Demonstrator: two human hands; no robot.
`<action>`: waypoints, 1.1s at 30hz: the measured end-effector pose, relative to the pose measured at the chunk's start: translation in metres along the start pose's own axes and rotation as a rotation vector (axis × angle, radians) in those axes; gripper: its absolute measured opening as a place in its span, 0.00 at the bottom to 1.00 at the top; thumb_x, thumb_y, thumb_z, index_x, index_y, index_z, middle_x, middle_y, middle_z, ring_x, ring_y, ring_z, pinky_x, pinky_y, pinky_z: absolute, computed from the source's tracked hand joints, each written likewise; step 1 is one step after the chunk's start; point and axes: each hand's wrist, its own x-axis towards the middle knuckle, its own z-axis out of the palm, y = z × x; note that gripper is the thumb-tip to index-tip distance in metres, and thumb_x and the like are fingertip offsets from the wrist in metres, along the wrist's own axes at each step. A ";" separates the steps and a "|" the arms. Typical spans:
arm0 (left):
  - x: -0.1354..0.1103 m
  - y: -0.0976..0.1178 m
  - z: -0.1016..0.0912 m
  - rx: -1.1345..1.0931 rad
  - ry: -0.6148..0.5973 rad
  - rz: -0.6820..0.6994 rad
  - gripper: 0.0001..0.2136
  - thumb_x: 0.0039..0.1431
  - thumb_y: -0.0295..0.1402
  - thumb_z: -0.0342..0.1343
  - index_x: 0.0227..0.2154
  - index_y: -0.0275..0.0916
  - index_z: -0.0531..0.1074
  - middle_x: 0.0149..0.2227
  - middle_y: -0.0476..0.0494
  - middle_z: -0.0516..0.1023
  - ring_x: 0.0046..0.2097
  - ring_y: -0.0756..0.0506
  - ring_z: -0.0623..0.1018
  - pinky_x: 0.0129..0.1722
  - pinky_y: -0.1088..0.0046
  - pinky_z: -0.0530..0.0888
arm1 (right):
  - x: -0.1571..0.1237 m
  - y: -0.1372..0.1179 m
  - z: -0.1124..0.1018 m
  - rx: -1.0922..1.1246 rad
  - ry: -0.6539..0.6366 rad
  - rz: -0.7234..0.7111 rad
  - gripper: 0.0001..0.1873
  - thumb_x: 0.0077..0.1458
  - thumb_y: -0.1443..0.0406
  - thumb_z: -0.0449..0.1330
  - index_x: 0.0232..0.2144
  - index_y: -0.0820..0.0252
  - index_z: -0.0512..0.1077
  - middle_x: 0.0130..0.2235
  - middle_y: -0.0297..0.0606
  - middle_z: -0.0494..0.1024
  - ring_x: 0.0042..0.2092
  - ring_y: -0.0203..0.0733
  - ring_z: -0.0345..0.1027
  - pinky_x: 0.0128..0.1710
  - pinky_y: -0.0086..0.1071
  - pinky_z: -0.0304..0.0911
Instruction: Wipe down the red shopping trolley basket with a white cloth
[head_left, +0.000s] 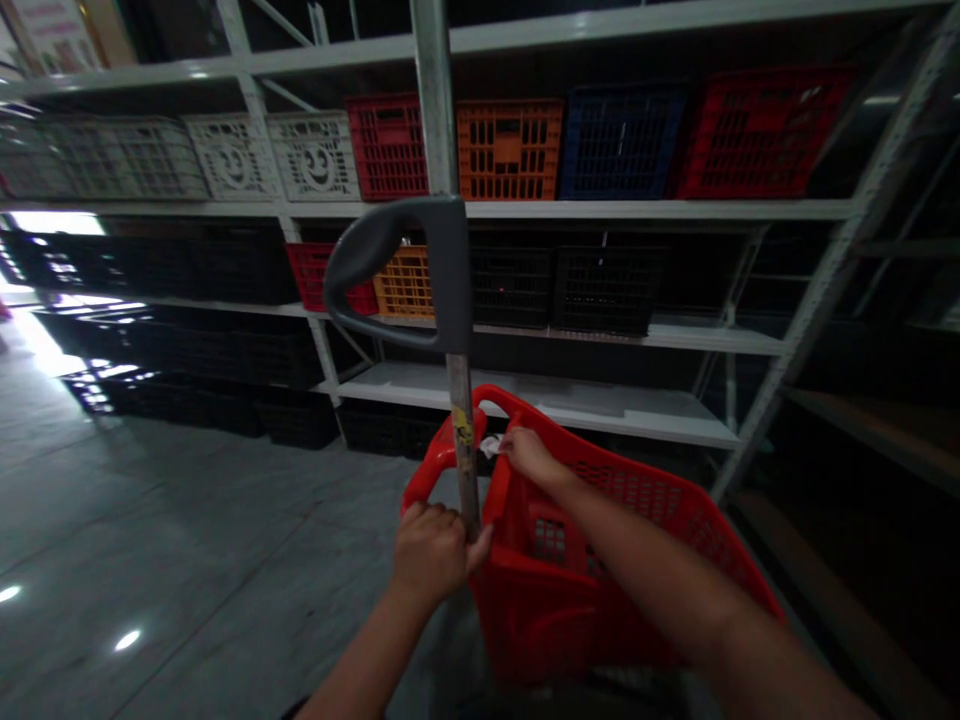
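Beside the steel shelving (570, 208) stacked with plastic crates, the left hand (433, 552) clenches the trolley's metal pole (460, 430), while the right hand (529, 456) curls its fingers over the red plastic basket (525, 620) rim, touching a white paper scrap (490, 446).

That basket (637, 490) is bright red with a grid of little holes, and the pole handle (450, 270) is dark grey. On the pale grey shelf (570, 210): white crates (315, 155) with a round face-like print, a red crate (388, 148), an orange crate (510, 150), a navy blue crate (622, 140), black crates (510, 285) below.
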 end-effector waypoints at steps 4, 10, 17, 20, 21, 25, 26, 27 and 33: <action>0.001 -0.001 0.005 -0.002 -0.017 0.007 0.18 0.52 0.42 0.48 0.13 0.39 0.68 0.15 0.45 0.70 0.23 0.48 0.69 0.31 0.67 0.60 | -0.043 -0.010 0.009 0.080 -0.095 -0.054 0.05 0.45 0.72 0.60 0.26 0.62 0.76 0.29 0.35 0.76 0.31 0.35 0.68 0.30 0.24 0.58; 0.006 0.000 0.010 0.009 -0.061 0.033 0.20 0.54 0.43 0.45 0.14 0.38 0.69 0.16 0.44 0.71 0.24 0.47 0.70 0.31 0.67 0.59 | -0.081 -0.020 -0.006 0.500 -0.326 0.018 0.04 0.45 0.71 0.59 0.24 0.64 0.75 0.20 0.30 0.72 0.23 0.32 0.65 0.25 0.24 0.58; 0.011 -0.002 0.014 0.023 -0.123 0.030 0.19 0.56 0.42 0.44 0.16 0.37 0.69 0.18 0.42 0.72 0.25 0.45 0.71 0.31 0.66 0.58 | -0.123 -0.037 0.004 0.502 0.050 0.000 0.09 0.44 0.71 0.62 0.31 0.60 0.77 0.30 0.34 0.74 0.32 0.34 0.67 0.32 0.26 0.60; 0.012 -0.001 0.013 0.049 -0.109 0.015 0.20 0.55 0.43 0.44 0.15 0.37 0.69 0.18 0.41 0.72 0.25 0.45 0.71 0.32 0.66 0.59 | -0.148 -0.031 0.007 0.319 0.178 0.018 0.10 0.44 0.73 0.61 0.31 0.57 0.77 0.33 0.36 0.73 0.35 0.35 0.66 0.36 0.26 0.60; 0.012 0.000 0.013 0.056 -0.102 0.018 0.21 0.56 0.44 0.44 0.15 0.37 0.69 0.18 0.41 0.72 0.25 0.45 0.71 0.32 0.66 0.59 | -0.156 -0.025 0.005 0.268 0.188 0.047 0.11 0.44 0.74 0.61 0.31 0.57 0.77 0.33 0.36 0.73 0.36 0.36 0.66 0.37 0.27 0.60; 0.014 0.001 0.014 0.071 -0.076 0.020 0.22 0.56 0.44 0.43 0.15 0.37 0.69 0.17 0.42 0.72 0.24 0.46 0.70 0.31 0.66 0.59 | -0.173 -0.006 -0.003 0.178 0.227 0.193 0.10 0.45 0.74 0.60 0.29 0.57 0.77 0.31 0.37 0.73 0.35 0.37 0.66 0.37 0.28 0.60; 0.014 0.001 0.015 0.074 -0.072 0.016 0.22 0.56 0.44 0.43 0.14 0.37 0.69 0.16 0.43 0.72 0.24 0.46 0.71 0.31 0.66 0.59 | -0.171 -0.007 -0.003 0.175 0.235 0.200 0.09 0.46 0.74 0.60 0.28 0.57 0.77 0.31 0.37 0.73 0.35 0.37 0.66 0.36 0.28 0.60; 0.014 0.001 0.016 0.078 -0.069 0.016 0.21 0.56 0.44 0.43 0.14 0.37 0.69 0.17 0.43 0.72 0.24 0.45 0.71 0.31 0.66 0.59 | -0.167 -0.012 0.000 0.179 0.239 0.186 0.09 0.47 0.74 0.59 0.29 0.57 0.77 0.30 0.37 0.73 0.35 0.37 0.66 0.36 0.28 0.60; 0.017 -0.006 0.025 0.086 -0.070 0.009 0.20 0.56 0.40 0.42 0.16 0.37 0.70 0.19 0.41 0.73 0.26 0.44 0.71 0.31 0.66 0.59 | -0.126 -0.057 0.023 0.170 0.245 -0.011 0.09 0.50 0.71 0.56 0.31 0.60 0.76 0.34 0.38 0.72 0.36 0.36 0.65 0.37 0.26 0.60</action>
